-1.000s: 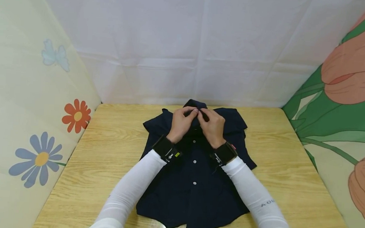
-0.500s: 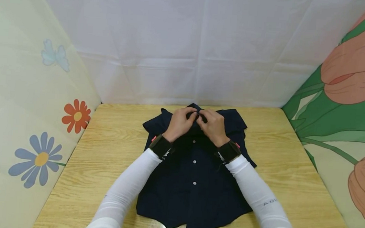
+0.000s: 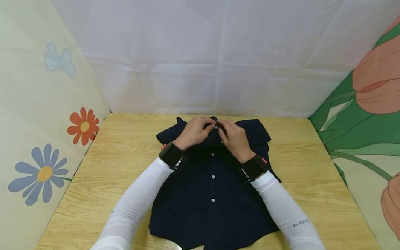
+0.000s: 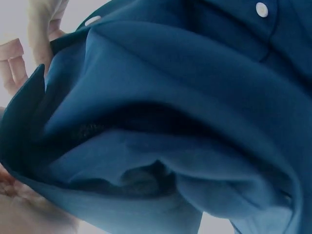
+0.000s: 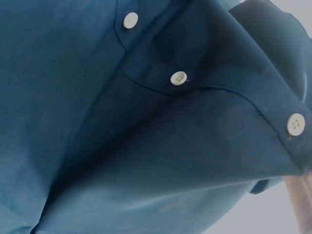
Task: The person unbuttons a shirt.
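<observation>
A dark navy short-sleeved shirt lies front up, its collar end at the far side. My left hand pinches the cloth near the collar between thumb and fingers. Close beside it, my right hand also pinches the shirt's front edge, with the fingertips of both hands nearly meeting. A small white button shows between them. In the left wrist view the raised cloth bulges and folds around the neck opening. White buttons, one of them a four-holed button, run along the lifted front strip in the right wrist view.
Beneath the shirt is a light wood-grain table. A white cloth backdrop rises along its far edge. Floral panels stand at the sides, with a printed blue flower at left and printed tulips at right.
Both hands have drawn slightly toward me, with the wrists spreading apart. The raised collar has come lower, and a white button now shows between the fingertips.
</observation>
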Action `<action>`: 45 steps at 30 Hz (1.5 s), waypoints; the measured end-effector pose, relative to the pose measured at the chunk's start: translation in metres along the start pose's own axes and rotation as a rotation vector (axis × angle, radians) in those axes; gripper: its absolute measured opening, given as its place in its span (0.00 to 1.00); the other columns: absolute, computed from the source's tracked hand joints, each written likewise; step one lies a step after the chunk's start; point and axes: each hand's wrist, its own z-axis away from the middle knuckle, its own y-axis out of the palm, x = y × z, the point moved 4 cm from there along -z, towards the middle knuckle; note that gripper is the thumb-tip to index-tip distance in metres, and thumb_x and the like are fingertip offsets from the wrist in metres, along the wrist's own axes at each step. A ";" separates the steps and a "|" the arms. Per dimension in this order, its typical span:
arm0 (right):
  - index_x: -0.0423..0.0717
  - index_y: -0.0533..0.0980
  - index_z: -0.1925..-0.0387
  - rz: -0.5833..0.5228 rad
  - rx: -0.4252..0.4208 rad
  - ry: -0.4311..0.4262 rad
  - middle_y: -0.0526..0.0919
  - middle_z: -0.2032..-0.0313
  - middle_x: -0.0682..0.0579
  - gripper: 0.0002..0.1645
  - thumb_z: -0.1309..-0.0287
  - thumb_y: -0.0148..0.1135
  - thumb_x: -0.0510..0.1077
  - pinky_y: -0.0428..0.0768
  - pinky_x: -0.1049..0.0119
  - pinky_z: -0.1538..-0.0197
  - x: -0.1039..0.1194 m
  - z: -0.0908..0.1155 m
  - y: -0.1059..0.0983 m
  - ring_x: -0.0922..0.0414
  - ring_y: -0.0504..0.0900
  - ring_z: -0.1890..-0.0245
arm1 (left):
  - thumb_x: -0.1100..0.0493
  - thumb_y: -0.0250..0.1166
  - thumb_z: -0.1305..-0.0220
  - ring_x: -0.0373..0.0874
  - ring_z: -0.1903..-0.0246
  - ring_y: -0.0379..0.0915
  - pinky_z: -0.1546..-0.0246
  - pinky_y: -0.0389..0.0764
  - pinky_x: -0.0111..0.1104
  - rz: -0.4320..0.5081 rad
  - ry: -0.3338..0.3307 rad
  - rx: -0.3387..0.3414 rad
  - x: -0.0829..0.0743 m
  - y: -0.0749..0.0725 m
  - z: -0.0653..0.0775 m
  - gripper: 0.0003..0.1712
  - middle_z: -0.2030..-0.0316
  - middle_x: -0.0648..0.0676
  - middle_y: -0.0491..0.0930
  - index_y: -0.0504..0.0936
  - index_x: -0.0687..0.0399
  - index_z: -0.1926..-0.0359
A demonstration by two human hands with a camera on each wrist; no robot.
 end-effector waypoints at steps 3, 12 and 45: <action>0.42 0.78 0.57 0.020 0.008 0.004 0.81 0.63 0.46 0.10 0.39 0.57 0.40 0.80 0.61 0.63 -0.002 0.001 0.001 0.53 0.82 0.66 | 0.55 0.55 0.32 0.41 0.87 0.59 0.80 0.61 0.30 0.000 -0.007 0.022 0.001 0.002 0.000 0.14 0.60 0.54 0.84 0.83 0.53 0.53; 0.44 0.82 0.60 0.032 -0.017 0.266 0.85 0.67 0.46 0.12 0.40 0.59 0.46 0.78 0.56 0.62 -0.030 0.000 -0.007 0.51 0.83 0.68 | 0.51 0.54 0.32 0.42 0.61 0.78 0.58 0.75 0.36 -0.030 -0.049 0.011 0.025 -0.012 -0.005 0.15 0.55 0.51 0.83 0.82 0.49 0.52; 0.45 0.79 0.55 -0.292 -0.010 0.490 0.84 0.66 0.48 0.14 0.38 0.57 0.48 0.80 0.69 0.70 -0.023 -0.016 -0.005 0.59 0.83 0.74 | 0.48 0.56 0.34 0.40 0.71 0.73 0.63 0.74 0.34 0.062 -0.030 0.182 0.020 0.015 -0.004 0.13 0.63 0.48 0.82 0.83 0.48 0.60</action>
